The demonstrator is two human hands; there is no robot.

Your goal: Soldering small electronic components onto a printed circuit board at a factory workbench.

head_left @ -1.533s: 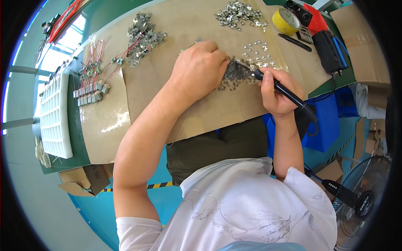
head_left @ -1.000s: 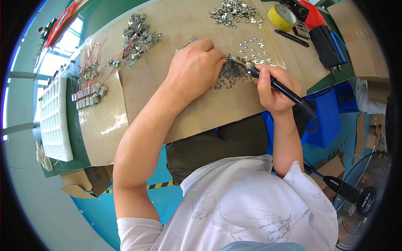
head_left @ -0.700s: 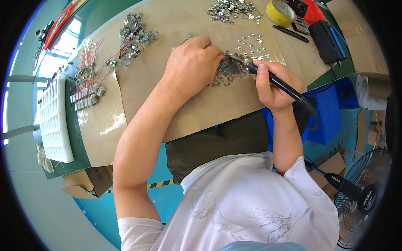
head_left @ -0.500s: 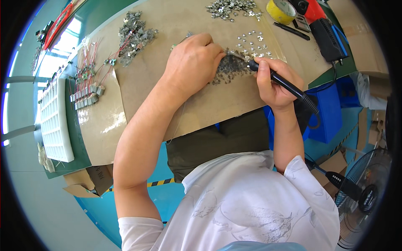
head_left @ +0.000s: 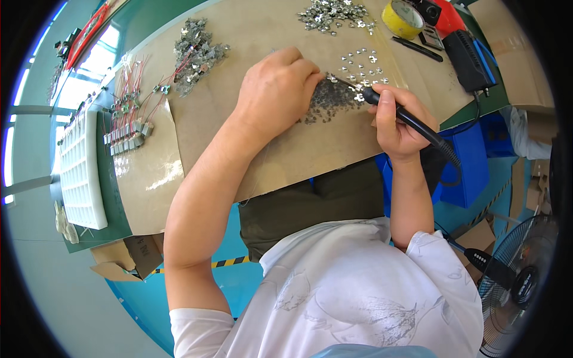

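The left hand [head_left: 276, 86] is being kept curled over the brown sheet [head_left: 280, 173], palm down, with the finger ends bunched beside a dark heap of tiny bits [head_left: 331, 104]. Whether a small part is being pinched there cannot be told, as the finger ends are being hidden. The right hand [head_left: 403, 122] is being wrapped around a black stick tool [head_left: 422, 126], which is being gripped like a pencil. The tool's thin metal tip [head_left: 342, 82] is being pointed over the dark heap, just beside the left finger ends; whether they are being touched cannot be told.

Near the tip, loose shiny bits [head_left: 360, 65] are being spread out on the sheet. Past them, a shiny pile [head_left: 333, 15] is being seen at the far edge. Farther left, a grey metal pile [head_left: 197, 53] is being shown, and next to it small boxy parts [head_left: 128, 138] with red wires are being lined up in rows.

On the right, a yellow tape roll [head_left: 403, 19], a black pen [head_left: 418, 49] and a black box [head_left: 470, 59] are being kept close together. At the far left, a white tray [head_left: 82, 170] with many little squares is being held up by the green table [head_left: 113, 212]. Low on the right, a fan [head_left: 519, 286] is being seen.
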